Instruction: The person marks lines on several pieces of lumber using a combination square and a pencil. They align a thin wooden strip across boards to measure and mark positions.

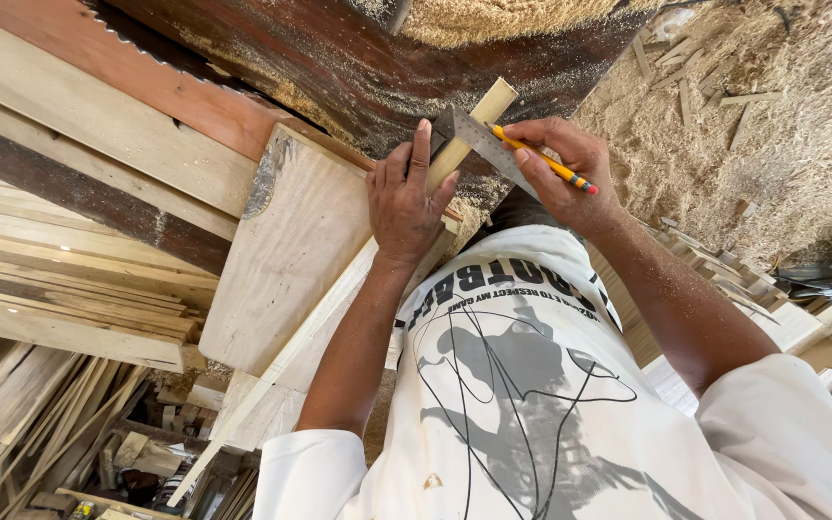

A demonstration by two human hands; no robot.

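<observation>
Marking looked underway, not finished: left hand (404, 202) lay flat, fingers spread, pinning the grey metal try square (479, 144) on the long pale wooden strip (464, 130) atop the sawdust-strewn bench (358, 72), right hand (560, 169) pinching the yellow pencil (543, 160), no line visible.

stacked planks (69, 289) crowding the left, open sawdust floor (782, 125) right
</observation>
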